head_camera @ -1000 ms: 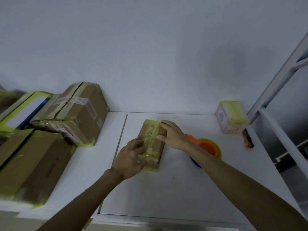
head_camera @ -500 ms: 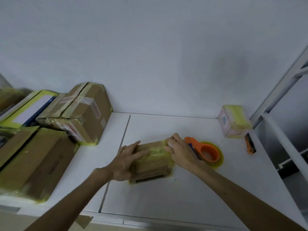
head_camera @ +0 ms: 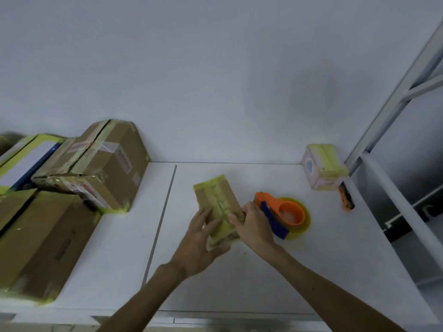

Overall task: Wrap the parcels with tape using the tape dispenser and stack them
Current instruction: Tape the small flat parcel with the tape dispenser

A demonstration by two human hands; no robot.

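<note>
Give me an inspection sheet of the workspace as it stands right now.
Surface: white table, seam running front to back left of centre.
Job's things: small parcel, yellow-taped, mid-table; orange tape dispenser on the table just right of it; taped boxes stacked at left; taped pink box at back right.
Clutter: orange utility knife beside the pink box.
Grippers: left hand and right hand both hold the small parcel's near end.
Cables: nothing seen.
Surroundings: white wall behind; metal rack at right.
</note>
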